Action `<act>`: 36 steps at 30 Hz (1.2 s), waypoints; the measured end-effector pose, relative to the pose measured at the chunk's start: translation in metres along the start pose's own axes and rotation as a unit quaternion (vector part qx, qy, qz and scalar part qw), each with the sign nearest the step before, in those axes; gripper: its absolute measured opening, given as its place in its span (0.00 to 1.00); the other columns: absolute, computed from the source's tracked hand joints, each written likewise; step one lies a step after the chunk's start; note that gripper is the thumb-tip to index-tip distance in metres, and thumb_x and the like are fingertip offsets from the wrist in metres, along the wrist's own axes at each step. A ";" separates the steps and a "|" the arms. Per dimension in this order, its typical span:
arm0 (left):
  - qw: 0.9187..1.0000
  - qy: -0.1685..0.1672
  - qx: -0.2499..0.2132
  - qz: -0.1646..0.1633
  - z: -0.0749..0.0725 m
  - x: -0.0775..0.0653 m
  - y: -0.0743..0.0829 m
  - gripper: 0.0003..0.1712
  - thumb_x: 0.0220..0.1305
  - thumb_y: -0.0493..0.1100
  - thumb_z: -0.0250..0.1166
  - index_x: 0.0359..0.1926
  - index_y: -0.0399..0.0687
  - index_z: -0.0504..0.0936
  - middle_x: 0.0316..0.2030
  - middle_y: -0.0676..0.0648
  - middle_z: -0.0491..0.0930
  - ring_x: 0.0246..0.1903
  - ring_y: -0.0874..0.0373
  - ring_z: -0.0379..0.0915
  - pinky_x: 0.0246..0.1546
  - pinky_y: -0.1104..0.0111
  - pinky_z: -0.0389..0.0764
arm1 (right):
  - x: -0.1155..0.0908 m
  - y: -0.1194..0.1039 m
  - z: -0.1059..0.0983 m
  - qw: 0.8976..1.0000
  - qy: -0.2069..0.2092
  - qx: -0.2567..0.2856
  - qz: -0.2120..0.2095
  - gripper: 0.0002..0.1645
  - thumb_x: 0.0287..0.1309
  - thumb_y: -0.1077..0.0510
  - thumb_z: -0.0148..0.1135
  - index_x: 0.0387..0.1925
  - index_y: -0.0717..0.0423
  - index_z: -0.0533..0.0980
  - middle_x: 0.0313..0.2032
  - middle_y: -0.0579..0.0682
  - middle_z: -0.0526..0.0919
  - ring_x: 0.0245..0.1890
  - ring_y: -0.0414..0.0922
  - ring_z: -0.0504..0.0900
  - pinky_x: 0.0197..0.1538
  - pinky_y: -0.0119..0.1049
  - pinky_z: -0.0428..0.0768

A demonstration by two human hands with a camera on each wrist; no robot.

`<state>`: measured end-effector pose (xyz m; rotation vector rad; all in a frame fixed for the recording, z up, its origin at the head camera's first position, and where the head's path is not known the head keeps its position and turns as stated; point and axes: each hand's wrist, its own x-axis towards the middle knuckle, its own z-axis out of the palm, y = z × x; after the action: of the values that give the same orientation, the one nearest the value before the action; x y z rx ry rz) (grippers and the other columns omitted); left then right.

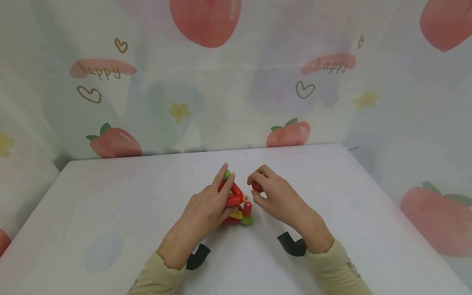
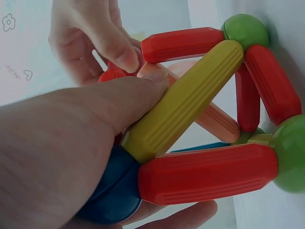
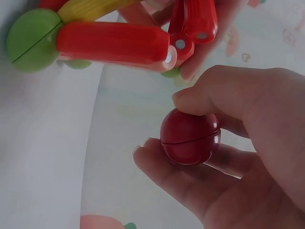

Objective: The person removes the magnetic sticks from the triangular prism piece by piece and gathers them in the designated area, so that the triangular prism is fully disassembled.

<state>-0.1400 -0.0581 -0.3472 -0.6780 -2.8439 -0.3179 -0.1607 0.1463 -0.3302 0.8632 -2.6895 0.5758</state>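
A frame of magnetic building rods and balls stands on the table under my left hand (image 1: 206, 209), which grips it. In the left wrist view the thumb lies along a yellow rod (image 2: 190, 100) beside a blue ball (image 2: 112, 191); fingertips show beneath. Red rods (image 2: 209, 174) and green balls (image 2: 295, 152) make up the near side. My right hand (image 1: 282, 198) pinches a dark red ball (image 3: 190, 138) between thumb and fingers, just right of the frame and apart from it. Facing that ball, several red rods (image 3: 114, 43) end in bare metal discs. The hand hides part of the frame.
Black curved straps (image 1: 291, 244) show near both wrists. The white table (image 1: 110, 196) reaches back to a printed cloth (image 1: 221, 94) with fruit and hearts, which also hangs at both sides.
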 end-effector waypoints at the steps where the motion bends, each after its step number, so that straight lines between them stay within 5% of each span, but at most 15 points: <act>1: 1.000 -0.002 -0.001 -0.001 0.000 0.000 0.000 0.49 0.56 0.53 0.75 0.74 0.47 0.63 0.77 0.44 0.53 0.39 0.54 0.80 0.33 0.64 0.87 | 0.000 0.001 0.000 1.000 -0.002 0.002 0.006 0.16 0.52 0.66 0.72 0.44 0.55 0.79 0.43 0.49 0.78 0.40 0.42 0.79 0.44 0.34 0.86; 9: 1.000 -0.006 -0.010 -0.005 -0.001 0.000 0.000 0.50 0.56 0.53 0.74 0.75 0.47 0.62 0.77 0.44 0.51 0.51 0.50 0.79 0.40 0.60 0.87 | 0.002 0.008 0.000 1.000 -0.016 0.010 0.023 0.18 0.54 0.67 0.70 0.48 0.58 0.80 0.46 0.53 0.79 0.42 0.44 0.80 0.46 0.37 0.86; 15: 0.998 -0.012 -0.057 0.004 -0.006 0.001 -0.005 0.51 0.56 0.51 0.75 0.75 0.44 0.60 0.78 0.43 0.51 0.72 0.42 0.59 0.62 0.53 0.77 | 0.002 0.015 0.000 1.000 -0.001 0.009 0.021 0.19 0.55 0.70 0.66 0.50 0.62 0.80 0.46 0.55 0.79 0.42 0.46 0.80 0.46 0.40 0.85; 20: 0.995 -0.025 -0.092 0.021 -0.010 0.000 -0.012 0.51 0.56 0.48 0.74 0.75 0.43 0.59 0.78 0.44 0.50 0.75 0.42 0.53 0.67 0.51 0.70 | 0.001 0.021 0.001 0.999 0.005 0.001 0.031 0.22 0.56 0.71 0.66 0.54 0.63 0.78 0.46 0.56 0.79 0.43 0.48 0.81 0.48 0.42 0.85; 26: 0.992 -0.031 -0.118 0.036 -0.013 -0.001 -0.019 0.51 0.56 0.48 0.75 0.75 0.42 0.59 0.78 0.45 0.51 0.73 0.46 0.58 0.67 0.55 0.72 | 0.004 0.029 0.004 0.999 0.003 -0.013 0.046 0.24 0.55 0.70 0.68 0.55 0.64 0.76 0.48 0.56 0.81 0.44 0.49 0.82 0.48 0.44 0.85; 36: 0.991 -0.052 -0.122 0.032 -0.012 0.000 -0.024 0.59 0.49 0.49 0.80 0.77 0.44 0.55 0.78 0.46 0.50 0.73 0.48 0.58 0.68 0.57 0.71 | 0.014 0.036 0.008 0.997 -0.020 -0.048 0.056 0.22 0.55 0.68 0.70 0.53 0.63 0.78 0.49 0.56 0.83 0.47 0.51 0.83 0.50 0.46 0.85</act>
<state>-0.1494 -0.0820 -0.3397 -0.8547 -2.9011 -0.6455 -0.1942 0.1631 -0.3429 0.7109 -2.7895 0.4523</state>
